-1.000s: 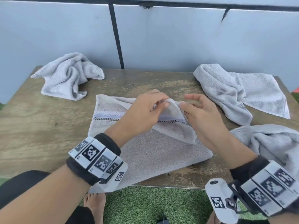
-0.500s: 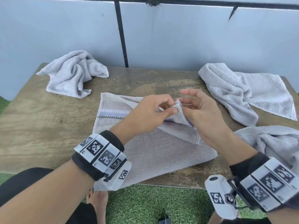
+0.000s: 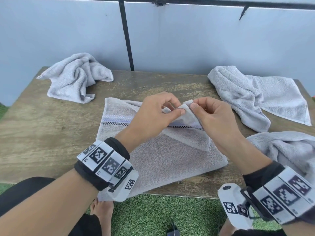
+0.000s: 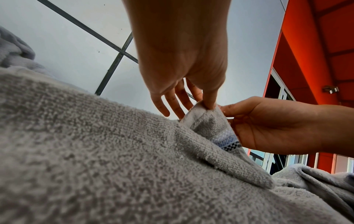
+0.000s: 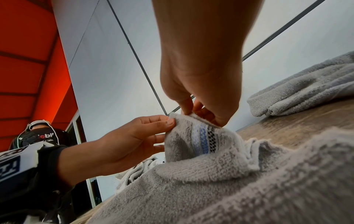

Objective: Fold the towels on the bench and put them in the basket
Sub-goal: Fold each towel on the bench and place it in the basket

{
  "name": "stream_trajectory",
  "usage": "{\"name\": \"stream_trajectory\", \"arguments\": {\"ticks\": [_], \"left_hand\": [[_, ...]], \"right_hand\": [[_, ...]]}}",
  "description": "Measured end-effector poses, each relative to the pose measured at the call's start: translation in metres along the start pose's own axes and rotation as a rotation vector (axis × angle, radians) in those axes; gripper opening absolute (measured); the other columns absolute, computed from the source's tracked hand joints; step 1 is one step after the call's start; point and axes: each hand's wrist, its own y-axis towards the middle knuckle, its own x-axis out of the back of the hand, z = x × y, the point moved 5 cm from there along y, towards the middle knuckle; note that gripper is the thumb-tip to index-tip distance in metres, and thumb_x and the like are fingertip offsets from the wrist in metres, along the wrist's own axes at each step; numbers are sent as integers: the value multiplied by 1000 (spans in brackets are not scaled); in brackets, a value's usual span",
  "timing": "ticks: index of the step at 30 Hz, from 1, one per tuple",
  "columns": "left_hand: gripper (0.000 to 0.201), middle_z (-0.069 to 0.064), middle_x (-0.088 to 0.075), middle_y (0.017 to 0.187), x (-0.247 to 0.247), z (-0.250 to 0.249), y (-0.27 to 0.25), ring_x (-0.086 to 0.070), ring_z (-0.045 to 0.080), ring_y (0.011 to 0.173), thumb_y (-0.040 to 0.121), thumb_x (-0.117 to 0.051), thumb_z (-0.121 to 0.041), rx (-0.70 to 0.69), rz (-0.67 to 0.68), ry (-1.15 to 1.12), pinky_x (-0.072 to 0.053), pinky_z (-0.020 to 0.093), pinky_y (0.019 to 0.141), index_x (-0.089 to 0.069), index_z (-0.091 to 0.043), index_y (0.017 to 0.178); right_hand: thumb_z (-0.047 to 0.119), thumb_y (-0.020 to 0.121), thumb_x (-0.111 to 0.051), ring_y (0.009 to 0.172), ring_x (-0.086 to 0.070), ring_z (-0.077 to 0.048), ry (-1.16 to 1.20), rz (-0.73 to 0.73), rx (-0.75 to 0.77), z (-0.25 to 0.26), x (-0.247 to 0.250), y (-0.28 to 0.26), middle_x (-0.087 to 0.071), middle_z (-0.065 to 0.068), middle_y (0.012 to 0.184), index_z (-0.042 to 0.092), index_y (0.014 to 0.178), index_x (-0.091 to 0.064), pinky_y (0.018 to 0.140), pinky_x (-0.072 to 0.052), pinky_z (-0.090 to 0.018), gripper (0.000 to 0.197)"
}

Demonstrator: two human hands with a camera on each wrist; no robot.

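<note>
Grey striped towel (image 3: 158,160) lies flat on wooden bench (image 3: 42,133). Left hand (image 3: 151,114) and right hand (image 3: 211,116) both pinch its lifted far-right corner between thumb and fingers.

Soft, even daylight — wrist views warped, edges blurred.

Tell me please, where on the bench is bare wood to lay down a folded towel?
Bare wood lies left of the striped towel, below the crumpled towel. A narrower strip runs behind both hands, along the wall. The right side of the bench is crowded by two loose towels.
</note>
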Motion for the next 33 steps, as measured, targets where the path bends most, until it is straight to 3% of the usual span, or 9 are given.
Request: {"name": "stream_trajectory", "arguments": {"ticks": [2,6,11,14,19,26,28,30,33], "left_hand": [[8,-8,-71,92,-1,-1,0,-67,6,89,86,-76,-25,-12,-1,19,-52,34,83,-74,-18,85],[7,-5,-71,90,0,-1,1,-66,8,90,85,-77,-23,-47,-35,28,-50,25,82,-76,-16,84],[13,-3,-71,85,6,3,0,-68,11,84,77,-85,-20,-22,-117,-48,-54,33,82,-74,-13,79],[13,1,-71,85,5,1,0,-69,15,83,76,-85,-17,-57,-121,-79,-55,35,84,-74,-10,78],[14,5,-71,86,3,-1,0,-68,8,80,74,-86,-13,-100,-115,-117,-49,17,80,-75,-6,78],[15,6,-72,86,3,0,0,-69,11,80,75,-86,-12,-93,-111,-109,-48,15,78,-73,-5,75],[15,4,-73,86,3,0,0,-69,8,80,76,-85,-12,-70,-102,-112,-48,14,78,-72,-4,76],[15,2,-73,85,2,0,0,-69,7,81,79,-83,-12,-58,-87,-118,-48,14,78,-71,-4,76],[16,2,-74,85,1,-1,-1,-70,6,82,83,-81,-13,-67,-64,-111,-46,12,74,-69,-4,77]], "right_hand": [[18,94,-69,77,-65,-13,-18,6,17,1,1,0,-76,-3,87,16,94,-74,81,-56,-41,6],[18,94,-68,75,-63,-10,-57,23,51,3,0,-1,-75,3,83,21,90,-74,78,-55,-38,8],[18,94,-68,73,-61,-9,-74,59,68,6,-1,-3,-75,1,83,22,89,-74,73,-52,-31,9],[18,94,-68,72,-61,-6,-90,52,93,9,-1,-4,-74,6,80,27,83,-74,72,-51,-24,15],[15,95,-67,76,-65,0,-109,49,112,13,-1,-7,-74,16,86,39,78,-72,74,-51,-17,29],[14,96,-63,76,-67,-5,-114,80,84,13,-3,-8,-76,12,83,33,87,-77,74,-52,-20,25],[15,97,-62,66,-63,-6,-71,97,64,14,-3,-8,-74,11,73,27,89,-78,66,-50,-22,21],[19,96,-64,53,-50,0,-29,134,62,15,-5,-10,-63,17,59,19,90,-78,57,-39,-16,15],[25,92,-71,46,-41,-1,-47,159,90,14,-5,-11,-59,12,58,18,91,-76,48,-31,-12,8]]}}
